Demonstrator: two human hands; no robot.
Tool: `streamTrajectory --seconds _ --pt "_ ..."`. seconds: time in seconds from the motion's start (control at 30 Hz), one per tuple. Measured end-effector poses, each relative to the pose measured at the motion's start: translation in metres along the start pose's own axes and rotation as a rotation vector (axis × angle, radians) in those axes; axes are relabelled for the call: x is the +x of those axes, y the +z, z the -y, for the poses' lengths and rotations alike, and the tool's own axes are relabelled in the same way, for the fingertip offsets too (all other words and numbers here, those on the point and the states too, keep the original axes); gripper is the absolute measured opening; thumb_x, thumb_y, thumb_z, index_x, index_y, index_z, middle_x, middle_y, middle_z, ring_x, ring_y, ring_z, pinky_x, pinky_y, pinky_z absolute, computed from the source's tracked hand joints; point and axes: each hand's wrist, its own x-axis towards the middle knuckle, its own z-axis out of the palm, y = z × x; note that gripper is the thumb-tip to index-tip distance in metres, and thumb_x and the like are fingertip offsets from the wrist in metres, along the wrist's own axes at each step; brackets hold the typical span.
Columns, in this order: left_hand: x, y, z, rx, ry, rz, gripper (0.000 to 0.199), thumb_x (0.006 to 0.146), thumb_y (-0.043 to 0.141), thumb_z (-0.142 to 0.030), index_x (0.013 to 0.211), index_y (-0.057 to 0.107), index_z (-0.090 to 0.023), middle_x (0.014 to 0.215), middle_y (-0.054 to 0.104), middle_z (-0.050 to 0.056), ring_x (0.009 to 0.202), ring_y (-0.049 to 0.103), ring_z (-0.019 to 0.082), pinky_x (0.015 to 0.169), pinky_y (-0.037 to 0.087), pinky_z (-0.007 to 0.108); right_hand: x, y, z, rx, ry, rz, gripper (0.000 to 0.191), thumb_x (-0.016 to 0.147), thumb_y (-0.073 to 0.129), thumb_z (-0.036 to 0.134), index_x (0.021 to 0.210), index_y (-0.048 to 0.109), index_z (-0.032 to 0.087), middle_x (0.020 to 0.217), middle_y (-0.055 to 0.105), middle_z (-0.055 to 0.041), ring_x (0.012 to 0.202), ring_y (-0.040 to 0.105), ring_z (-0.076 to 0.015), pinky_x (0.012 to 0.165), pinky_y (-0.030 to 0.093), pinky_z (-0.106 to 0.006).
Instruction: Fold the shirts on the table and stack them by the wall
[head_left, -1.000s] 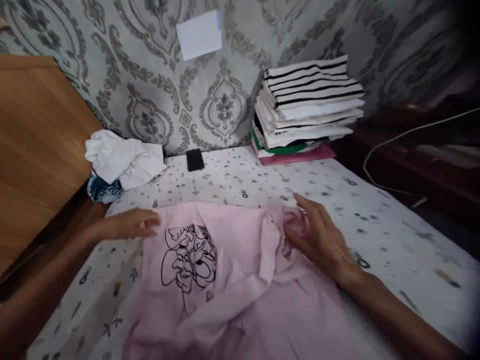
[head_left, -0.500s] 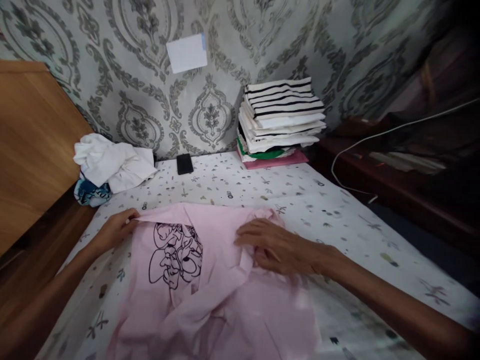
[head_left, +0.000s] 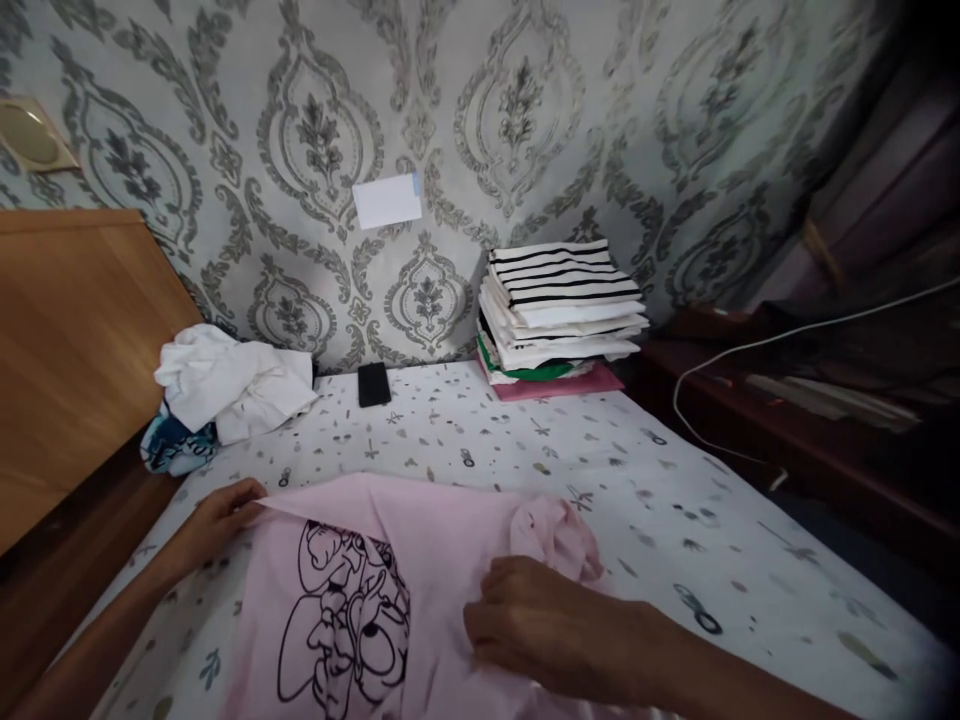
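Observation:
A pink T-shirt (head_left: 442, 530) with a black line-drawn cartoon print lies spread across the near part of the bed, partly folded over itself. My left hand (head_left: 225, 515) pinches its far left corner and keeps that edge stretched. Over the right half of the shirt, my right hand (head_left: 551, 630) has its fingers curled onto the fabric. Just beyond it sits a bunched, rolled piece of the shirt (head_left: 559, 540). The near end of the garment runs out of view at the bottom.
A stack of folded clothes (head_left: 559, 320) stands by the wall. Left of it lie a black phone-like object (head_left: 373, 384) and a crumpled white cloth (head_left: 232, 380) over a blue patterned one (head_left: 176, 440). A wooden panel (head_left: 82, 340) borders the left; a white cable (head_left: 697, 370) hangs right.
The view has tilted up, so everything sits lower. My right hand has moved nearer to me along the shirt, its fingers now more curled. My left hand keeps its corner.

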Motion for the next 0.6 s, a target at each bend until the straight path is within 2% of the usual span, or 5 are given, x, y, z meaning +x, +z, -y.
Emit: streamTrajectory --seconds 0.1,0.27,0.47,0.53,0.6 --pt "0.006 -0.003 0.004 -0.022 -0.018 0.013 0.046 0.073 0.055 -0.067 0.073 0.058 -0.021 0.066 0.057 -0.001 0.066 0.052 0.018 0.062 0.041 0.027 0.006 0.002 -0.003 0.062 -0.145 0.083 0.020 0.092 0.064 0.034 0.106 0.065 0.020 0.078 0.070 -0.0011 0.071 0.061 -0.0160 0.077 0.044 -0.030" --pt "0.006 -0.002 -0.001 -0.050 -0.101 0.000 0.047 0.067 0.061 -0.067 0.075 0.061 -0.020 0.066 0.058 -0.001 0.068 0.051 0.018 0.065 0.040 0.026 0.013 0.015 -0.004 0.085 -0.173 0.157 0.014 0.093 0.058 0.015 0.101 0.069 0.020 0.069 0.070 0.0007 0.063 0.060 -0.0135 0.081 0.044 -0.033" --pt "0.007 -0.008 -0.013 -0.163 -0.244 0.009 0.047 0.055 0.069 -0.064 0.071 0.061 -0.021 0.062 0.054 -0.003 0.063 0.046 0.015 0.059 0.035 0.025 0.017 -0.012 -0.009 0.725 -0.132 0.126 0.017 0.094 0.058 0.027 0.092 0.072 0.017 0.070 0.067 0.0009 0.058 0.057 -0.0092 0.058 0.043 -0.022" --pt "0.017 -0.015 -0.012 -0.186 -0.244 -0.014 0.045 0.056 0.070 -0.061 0.073 0.061 -0.020 0.062 0.053 -0.003 0.063 0.045 0.015 0.058 0.034 0.023 0.026 -0.039 -0.034 0.870 -0.010 -0.062 0.018 0.092 0.059 0.031 0.085 0.070 0.018 0.071 0.065 0.0023 0.058 0.055 -0.0087 0.057 0.043 -0.021" --pt "0.034 -0.021 -0.011 -0.180 -0.201 -0.084 0.042 0.059 0.068 -0.058 0.074 0.059 -0.020 0.064 0.054 -0.004 0.066 0.046 0.015 0.060 0.036 0.023 0.041 -0.069 -0.077 0.857 0.194 -0.494 0.015 0.088 0.061 0.031 0.082 0.067 0.019 0.075 0.065 0.0016 0.066 0.058 -0.0106 0.063 0.046 -0.024"
